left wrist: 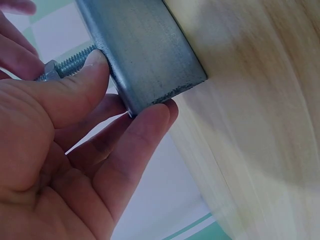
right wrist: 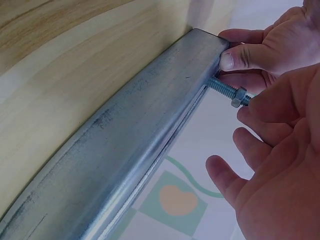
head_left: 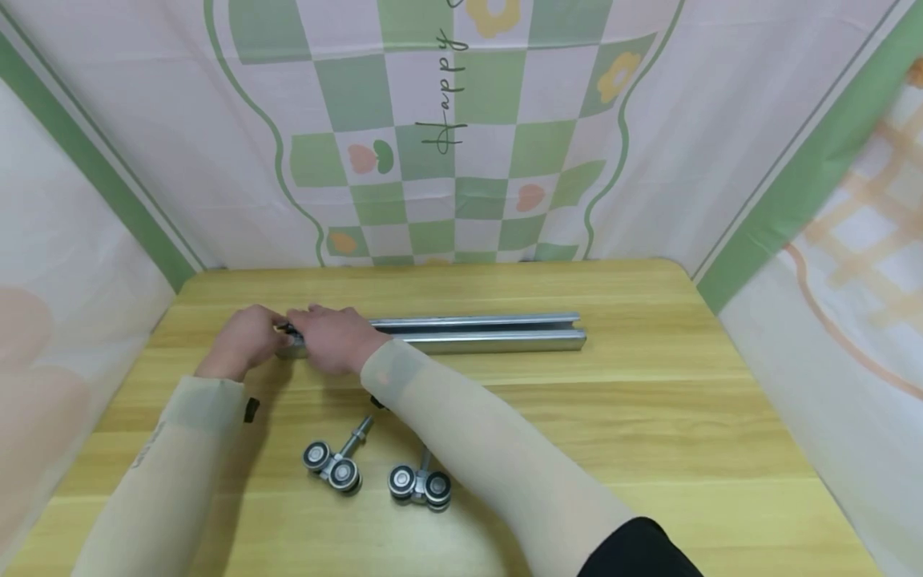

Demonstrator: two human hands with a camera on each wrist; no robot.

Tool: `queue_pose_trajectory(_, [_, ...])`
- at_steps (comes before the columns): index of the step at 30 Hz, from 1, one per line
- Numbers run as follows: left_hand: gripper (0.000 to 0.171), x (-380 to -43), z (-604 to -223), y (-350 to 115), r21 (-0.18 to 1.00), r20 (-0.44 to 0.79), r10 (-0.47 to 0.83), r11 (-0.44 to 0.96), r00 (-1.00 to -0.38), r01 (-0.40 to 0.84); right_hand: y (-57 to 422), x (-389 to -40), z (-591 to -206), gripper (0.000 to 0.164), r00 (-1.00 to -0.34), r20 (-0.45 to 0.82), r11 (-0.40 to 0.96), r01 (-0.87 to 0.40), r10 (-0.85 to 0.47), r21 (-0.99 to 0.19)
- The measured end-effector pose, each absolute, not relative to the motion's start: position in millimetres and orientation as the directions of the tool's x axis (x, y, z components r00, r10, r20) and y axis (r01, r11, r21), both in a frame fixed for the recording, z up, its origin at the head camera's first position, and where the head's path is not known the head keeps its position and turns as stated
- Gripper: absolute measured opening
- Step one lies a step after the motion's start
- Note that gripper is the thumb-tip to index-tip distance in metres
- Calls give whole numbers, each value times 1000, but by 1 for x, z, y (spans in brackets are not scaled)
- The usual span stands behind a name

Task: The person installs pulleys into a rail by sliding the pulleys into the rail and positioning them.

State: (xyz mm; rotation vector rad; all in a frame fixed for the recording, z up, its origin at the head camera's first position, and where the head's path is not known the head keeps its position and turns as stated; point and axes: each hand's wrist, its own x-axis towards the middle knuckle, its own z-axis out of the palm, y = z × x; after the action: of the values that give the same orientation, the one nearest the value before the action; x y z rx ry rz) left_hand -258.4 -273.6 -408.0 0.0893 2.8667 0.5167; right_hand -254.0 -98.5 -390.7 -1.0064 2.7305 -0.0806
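Note:
A metal C-channel rail (head_left: 497, 340) lies across the table with its slot facing up. At its left end, a threaded bolt (right wrist: 223, 88) with a hex nut (right wrist: 239, 97) sticks out of the slot; whatever it joins inside is hidden. My right hand (head_left: 335, 336) pinches the bolt's outer end between thumb and forefinger, other fingers spread (right wrist: 282, 155). My left hand (head_left: 248, 336) grips the rail's end, its thumb beside the bolt and its fingertips (left wrist: 155, 117) against the end edge.
Nearer me on the wooden table (head_left: 649, 449) lie two roller trolleys, the left one (head_left: 335, 465) with its threaded stem pointing away and the right one (head_left: 420, 485) partly behind my right forearm. A patterned cloth (head_left: 490, 160) hangs behind the table.

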Motion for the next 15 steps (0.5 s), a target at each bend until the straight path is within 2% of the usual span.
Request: queue_pose_trajectory(15, [36, -257, -407, -273, 344, -183, 114, 938, -977, 45, -101, -253, -389, 61, -732, -219, 764, -627, -645, -153])
